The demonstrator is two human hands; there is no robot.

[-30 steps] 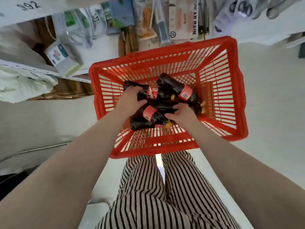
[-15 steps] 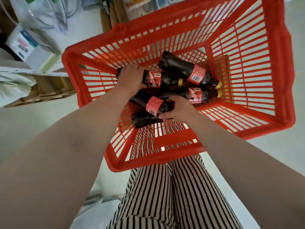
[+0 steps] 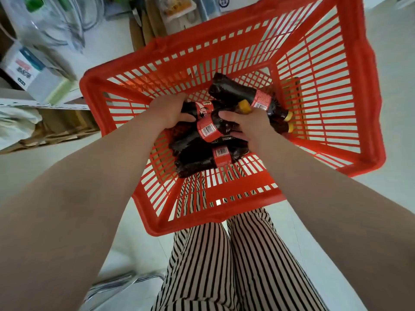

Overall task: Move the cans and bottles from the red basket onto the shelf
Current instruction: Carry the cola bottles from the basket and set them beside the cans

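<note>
Arms reach into red basket [image 3: 368,90]; left hand [image 3: 167,111] and right hand [image 3: 249,124] fingers each grasping a bottle [image 3: 208,129].

A red basket [image 3: 332,90] with slatted sides is sitting low on the pale floor. Several dark cola bottles [image 3: 240,93] with red labels and yellow caps are lying piled on their sides in its bottom. One bottle [image 3: 204,131] is resting tilted on top of the heap.
</note>
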